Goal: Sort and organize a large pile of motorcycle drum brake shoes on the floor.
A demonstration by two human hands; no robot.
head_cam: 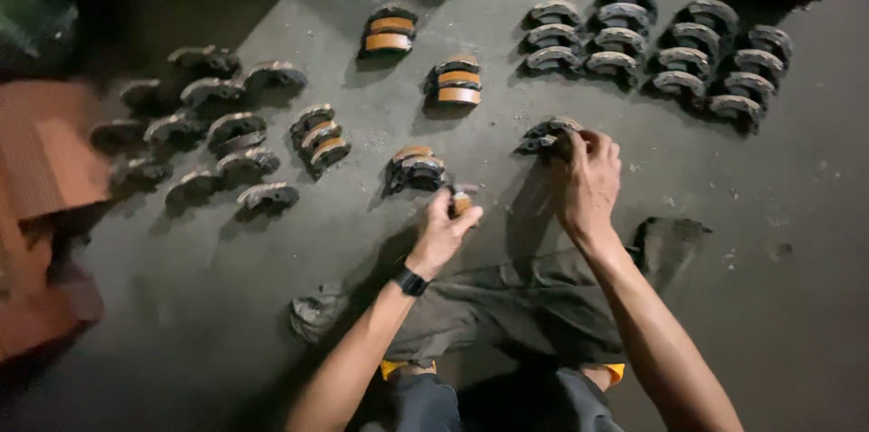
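Left hand [445, 225] clamps a small shoe [462, 202]; right hand [587, 180] grips a stack [546, 136]. Shoe rows [661, 47] lie far right, loose shoes [213, 129] left, bricks [45, 160] at left edge.

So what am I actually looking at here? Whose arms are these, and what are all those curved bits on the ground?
There is no machine here: these are a person's two bare arms, seen from a camera worn on their head and looking down, so there is only this one view. The person is low over a dark grey floor. Laid out on it are many curved metal pieces, shaped like brake shoes; some sit in neat rows at the upper right, others lie looser on the left, and a few stacks show orange-brown faces. The left hand, with a black wristband, has a grip on a small piece too small to identify. The right hand rests on one stack of curved pieces.
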